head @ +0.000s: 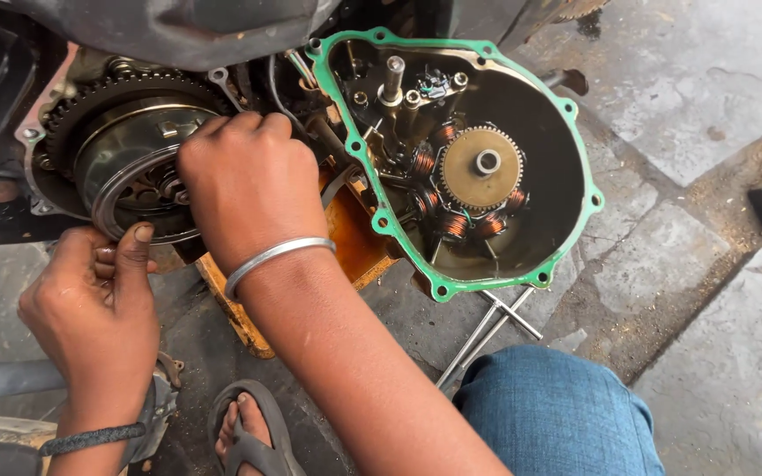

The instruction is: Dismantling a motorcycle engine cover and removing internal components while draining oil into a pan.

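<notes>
Centrally on the exposed engine side sits the flywheel rotor [134,167], a round grey metal drum ringed by a dark toothed gear [90,97]. Its open face points toward the camera and shows oily inner parts.

The right hand [244,181] reaches across from the lower right, forearm extended, knuckles up, fingers curled down against the rotor's right edge. The fingertips are hidden behind the hand, so whether they clamp a part cannot be told. A plain metal bangle [275,256] circles the wrist.

The left hand [94,295] comes up from below, wrist bent, fingers closed on the rotor's lower left rim with the thumb raised against its edge. A dark cord band [90,438] sits on that wrist.

Just right of the rotor hangs the removed engine cover [557,189], edged by a green gasket [478,286], holding copper stator coils [456,225] around a brass-coloured gear [482,167]. Below it, a T-handle wrench [496,322] lies on the stone floor [707,106], near a denim-clad knee [557,414] and a sandalled foot [244,432].
</notes>
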